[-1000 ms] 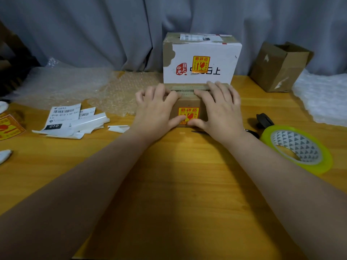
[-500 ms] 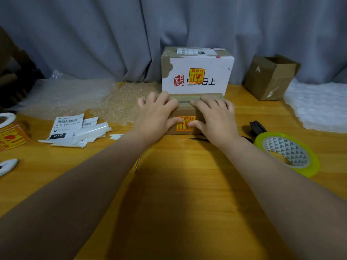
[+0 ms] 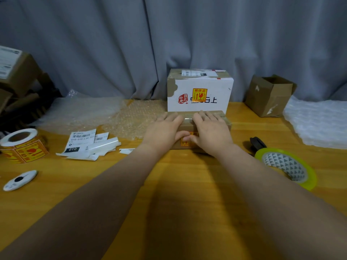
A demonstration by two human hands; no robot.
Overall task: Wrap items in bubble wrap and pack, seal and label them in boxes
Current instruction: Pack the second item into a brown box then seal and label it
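A small brown box (image 3: 188, 126) sits on the wooden table (image 3: 178, 184), right against the front of a sealed white box (image 3: 201, 98) that carries a yellow fragile sticker. My left hand (image 3: 163, 131) and my right hand (image 3: 211, 132) lie side by side over the small box. The fingers are spread across its taped top. Both thumbs press on a yellow fragile sticker (image 3: 185, 143) on its front face. The hands hide most of the box.
A green-rimmed tape roll (image 3: 287, 166) and a black handle (image 3: 257, 143) lie right of my hands. An open brown box (image 3: 268, 95) and white foam wrap (image 3: 319, 122) are behind them. On the left are bubble wrap (image 3: 131, 117), shipping labels (image 3: 82, 140), a sticker roll (image 3: 22, 145), a white disc (image 3: 18, 180) and stacked cartons (image 3: 16, 72).
The head view has tilted up, so the table sits lower in frame and the sticker roll has come into view. Both hands stay on the small box, thumbs drawn closer over its sticker.
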